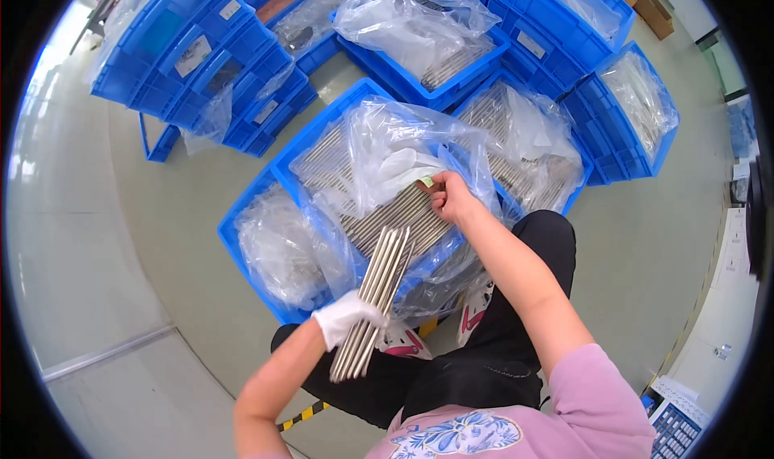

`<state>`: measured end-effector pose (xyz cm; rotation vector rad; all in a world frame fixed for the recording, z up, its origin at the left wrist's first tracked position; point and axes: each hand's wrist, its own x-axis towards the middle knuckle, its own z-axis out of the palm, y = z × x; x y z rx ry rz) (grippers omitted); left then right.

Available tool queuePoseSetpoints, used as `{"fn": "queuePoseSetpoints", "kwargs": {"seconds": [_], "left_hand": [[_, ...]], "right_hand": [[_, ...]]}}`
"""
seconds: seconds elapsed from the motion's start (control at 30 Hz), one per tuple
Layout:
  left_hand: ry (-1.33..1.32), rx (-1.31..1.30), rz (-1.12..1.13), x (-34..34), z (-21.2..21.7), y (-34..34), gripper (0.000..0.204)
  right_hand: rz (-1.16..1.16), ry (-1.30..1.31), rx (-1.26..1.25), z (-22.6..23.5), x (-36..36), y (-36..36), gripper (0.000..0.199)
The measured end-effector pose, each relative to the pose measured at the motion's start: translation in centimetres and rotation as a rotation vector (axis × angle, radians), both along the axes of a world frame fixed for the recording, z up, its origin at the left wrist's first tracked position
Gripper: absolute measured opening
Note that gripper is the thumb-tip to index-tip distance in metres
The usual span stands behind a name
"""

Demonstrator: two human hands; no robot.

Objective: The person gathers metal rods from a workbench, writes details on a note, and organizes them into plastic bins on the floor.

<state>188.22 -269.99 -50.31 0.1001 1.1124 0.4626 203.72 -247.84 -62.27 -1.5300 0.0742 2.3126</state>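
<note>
My left hand [351,315], in a white glove, is closed around a bundle of metal rods [377,285], slim and silvery with tapered upper ends. The bundle stands tilted above my left thigh, its upper ends over the near edge of a blue crate [292,186]. Bare, my right hand [451,196] pinches a small green-and-white slip [426,181] at the crate's right side. Beneath it, clear plastic sheeting [395,132] and a white glove-like piece [403,165] lie bunched over more metal rods [403,221], laid side by side in rows.
Another blue crate [230,217] with plastic-wrapped contents sits at the left, and one with rods [504,120] at the right. Stacked blue crates [197,64] rise at the far left, with more stacks [556,43] at the far right. Cardboard boxes [653,14] lie behind.
</note>
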Motion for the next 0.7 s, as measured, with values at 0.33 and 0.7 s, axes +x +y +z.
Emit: {"fn": "queuePoseSetpoints", "kwargs": {"seconds": [0.33, 0.7], "left_hand": [[0.771, 0.417, -0.503, 3.2, -9.8, 10.6, 0.033], [1.303, 0.474, -0.661, 6.9, -11.9, 10.8, 0.025]], "right_hand": [[0.059, 0.35, -0.211, 1.0, 5.3, 2.9, 0.017], [0.505, 0.009, 0.169, 4.8, 7.0, 1.4, 0.014]]}}
